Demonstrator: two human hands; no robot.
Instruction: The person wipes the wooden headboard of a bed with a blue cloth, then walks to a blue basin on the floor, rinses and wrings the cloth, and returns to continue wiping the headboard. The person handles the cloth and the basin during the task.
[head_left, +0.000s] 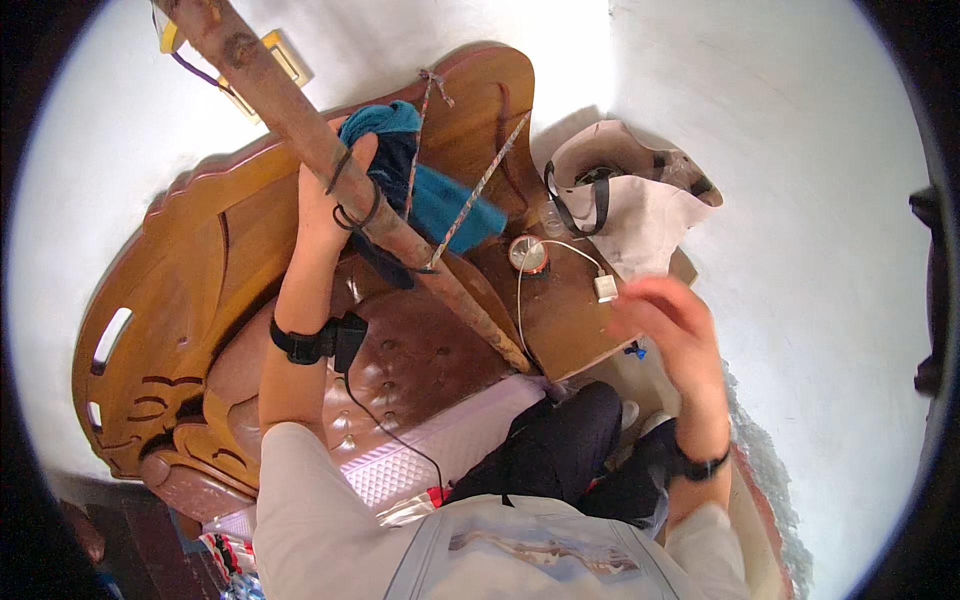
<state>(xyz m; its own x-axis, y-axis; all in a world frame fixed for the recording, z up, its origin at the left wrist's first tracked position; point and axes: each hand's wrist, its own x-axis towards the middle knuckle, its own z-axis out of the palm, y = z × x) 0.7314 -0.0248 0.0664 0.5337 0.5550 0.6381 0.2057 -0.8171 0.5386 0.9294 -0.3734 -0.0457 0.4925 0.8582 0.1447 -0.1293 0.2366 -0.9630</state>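
Note:
My left hand (327, 201) grips a bunched teal and navy cloth (394, 169), its thumb over the fabric. A slanting wooden pole (296, 112) passes in front of the cloth and partly hides it. Dark cord (358, 214) loops around the pole near my left wrist. From the pole a multicoloured braided cord (480, 191) stretches up across the cloth. My right hand (671, 330), blurred, hovers beside a white charger adapter (606, 288) with its fingers bent and apart. Nothing shows in it, and whether it touches the adapter is unclear.
Behind stands a carved wooden headboard (187, 202) with brown tufted padding (420, 345). A lilac quilted mattress edge (435, 435) runs below. A wooden side surface (574, 337) bears a round clock-like object (528, 255), a white cable, and a pale bag (645, 217). Wall switches (285, 60) sit upper left.

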